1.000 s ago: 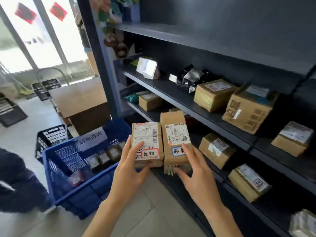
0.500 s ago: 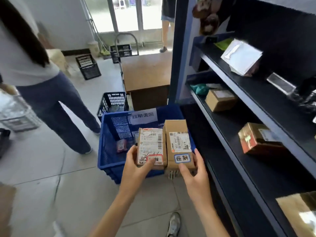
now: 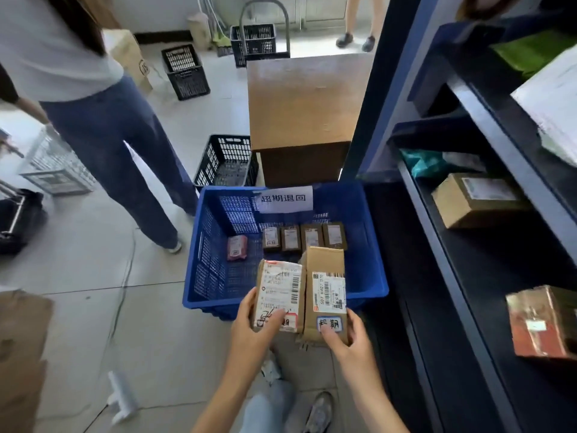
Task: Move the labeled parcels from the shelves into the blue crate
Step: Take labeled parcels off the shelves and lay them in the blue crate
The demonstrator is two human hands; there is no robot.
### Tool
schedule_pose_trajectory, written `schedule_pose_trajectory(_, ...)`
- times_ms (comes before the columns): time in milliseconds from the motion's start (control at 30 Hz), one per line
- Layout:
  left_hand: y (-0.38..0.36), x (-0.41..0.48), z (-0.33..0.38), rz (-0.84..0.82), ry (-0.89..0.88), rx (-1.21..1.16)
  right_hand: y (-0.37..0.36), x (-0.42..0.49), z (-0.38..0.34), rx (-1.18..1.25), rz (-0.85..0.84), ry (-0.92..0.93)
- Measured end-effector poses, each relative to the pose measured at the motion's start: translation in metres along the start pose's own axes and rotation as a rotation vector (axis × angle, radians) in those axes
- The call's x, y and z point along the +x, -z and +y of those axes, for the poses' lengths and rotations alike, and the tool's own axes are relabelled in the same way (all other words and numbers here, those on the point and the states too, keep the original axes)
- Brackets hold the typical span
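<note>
- Two parcels are held side by side at the near side of the blue crate (image 3: 373, 245). From the head camera, their top ends reach over its near edge.
- The left parcel (image 3: 279, 295) has a big white label and a small sticker with a red border at its bottom end.
- The left grip (image 3: 253, 329), a bare hand, is grasping this parcel at the bottom, with the thumb on the front by the red sticker.
- The right parcel (image 3: 324, 260) is a longer brown box with a white barcode label and a sticker with a blue border.
- The right grip (image 3: 352, 342), also a bare hand, is grasping this box at the bottom, with the thumb on the blue sticker.
- Inside the blue crate, a row of four small brown boxes (image 3: 292, 239) lies at the far side.
- A pink packet (image 3: 237, 248) lies inside the crate too, left of that row.
- A white paper sign (image 3: 285, 199) with printed writing hangs on the far wall of the crate.
- A black crate (image 3: 226, 160) stands just behind the blue crate, on the left.
- A wooden surface (image 3: 306, 98) stands behind the blue crate, beside the black one.
- The dark shelves (image 3: 505, 145) stand right of the blue crate.
- On the shelves are a brown box (image 3: 477, 201) and, nearer the camera, a reddish box (image 3: 543, 323).
- A person in blue trousers (image 3: 118, 145) stands on the floor left of the blue crate.
</note>
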State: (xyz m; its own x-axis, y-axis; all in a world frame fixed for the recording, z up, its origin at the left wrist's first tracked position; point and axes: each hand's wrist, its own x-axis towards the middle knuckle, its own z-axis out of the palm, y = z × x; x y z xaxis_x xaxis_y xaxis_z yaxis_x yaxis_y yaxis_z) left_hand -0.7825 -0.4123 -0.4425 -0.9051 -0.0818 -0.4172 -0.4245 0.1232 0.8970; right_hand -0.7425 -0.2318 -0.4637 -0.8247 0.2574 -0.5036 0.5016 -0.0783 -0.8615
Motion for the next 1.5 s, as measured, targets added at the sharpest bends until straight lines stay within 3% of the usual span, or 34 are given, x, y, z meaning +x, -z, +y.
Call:
schedule_pose_trajectory(433,-0.009,0.281,-0.086,0.009,0.241,0.049,-0.07,0.262,0.032,0.01,0.045,-0.273)
schedule_pose_trajectory(633,-0.003,0.452,-0.197,0.05,0.319,0.175,-0.067,0.409,0.123,-0.053,0.1,-0.377)
schedule_pose_trajectory(967,0.005,0.692,-0.396,0.164,0.357,0.319,0.003,0.619,0.339,-0.312,0.281,-0.422)
schedule_pose_trajectory(1233,0.004,0.816,-0.515,0.273,0.33,0.379,0.025,0.674,0.432,-0.24,0.361,-0.371)
schedule_pose_trajectory(1500,-0.012,0.855,-0.563,0.266,0.344,0.494,0.047,0.716,0.478,-0.169,0.385,-0.363)
